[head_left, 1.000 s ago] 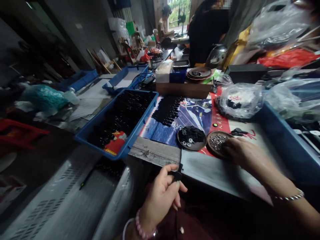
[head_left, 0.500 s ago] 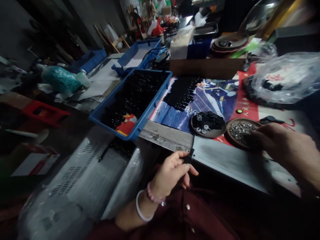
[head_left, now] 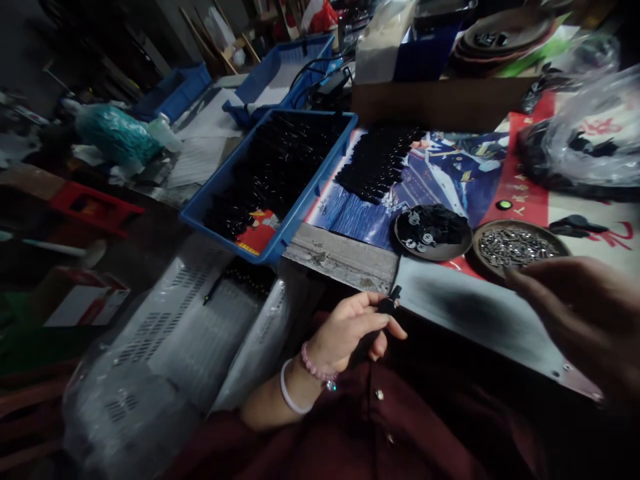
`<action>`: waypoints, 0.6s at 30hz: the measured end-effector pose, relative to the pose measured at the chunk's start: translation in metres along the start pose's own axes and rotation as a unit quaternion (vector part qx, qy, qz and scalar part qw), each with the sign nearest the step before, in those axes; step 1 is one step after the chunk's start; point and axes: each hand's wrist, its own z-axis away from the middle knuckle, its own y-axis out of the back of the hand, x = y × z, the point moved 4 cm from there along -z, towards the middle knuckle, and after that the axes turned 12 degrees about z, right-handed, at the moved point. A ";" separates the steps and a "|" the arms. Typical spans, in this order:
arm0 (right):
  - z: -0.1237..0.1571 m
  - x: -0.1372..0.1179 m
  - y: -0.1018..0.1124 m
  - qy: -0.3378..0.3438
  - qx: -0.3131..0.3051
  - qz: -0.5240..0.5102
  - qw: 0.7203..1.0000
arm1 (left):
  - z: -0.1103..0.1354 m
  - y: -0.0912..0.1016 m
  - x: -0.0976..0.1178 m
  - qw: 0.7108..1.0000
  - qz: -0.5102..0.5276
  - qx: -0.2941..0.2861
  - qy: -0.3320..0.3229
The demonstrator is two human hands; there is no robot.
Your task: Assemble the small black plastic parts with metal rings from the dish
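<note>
My left hand (head_left: pixel 353 327) pinches a small black plastic part (head_left: pixel 390 303) between thumb and fingers, just off the bench's front edge. My right hand (head_left: pixel 585 313) is smeared by motion at the near rim of a round dish (head_left: pixel 480 263) of small shiny metal pieces (head_left: pixel 517 248); its fingertips cannot be made out. Left of that stands a second dish (head_left: pixel 435 253), holding black parts (head_left: pixel 440 223) and several pale discs (head_left: pixel 421 239). A grey-white board (head_left: pixel 460 307) lies in front of both dishes.
A blue tray (head_left: pixel 295 230) full of black pieces stands to the left, beside a row of similar black pieces (head_left: pixel 377 163) on a printed sheet. At the right are a clear plastic bag (head_left: pixel 595 143) and a loose black part (head_left: pixel 570 225). A cardboard strip (head_left: pixel 425 103) runs behind.
My view has shifted, so the bench sits higher in the picture. My right hand has drawn back from over the metal pieces toward the near rim. The left keeps hold of the black part.
</note>
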 end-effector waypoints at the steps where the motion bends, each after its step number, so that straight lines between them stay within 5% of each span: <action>1: 0.007 -0.010 0.000 0.002 -0.015 -0.031 0.999 | 0.000 0.001 -0.001 1.000 0.004 -0.003 0.003; 11: 0.056 -0.053 -0.034 0.075 -0.222 -0.256 0.938 | -0.002 0.003 -0.006 0.998 0.046 -0.021 0.039; 18: 0.072 -0.066 -0.044 0.094 -0.256 -0.271 0.923 | -0.001 0.005 -0.010 0.998 0.040 -0.018 0.036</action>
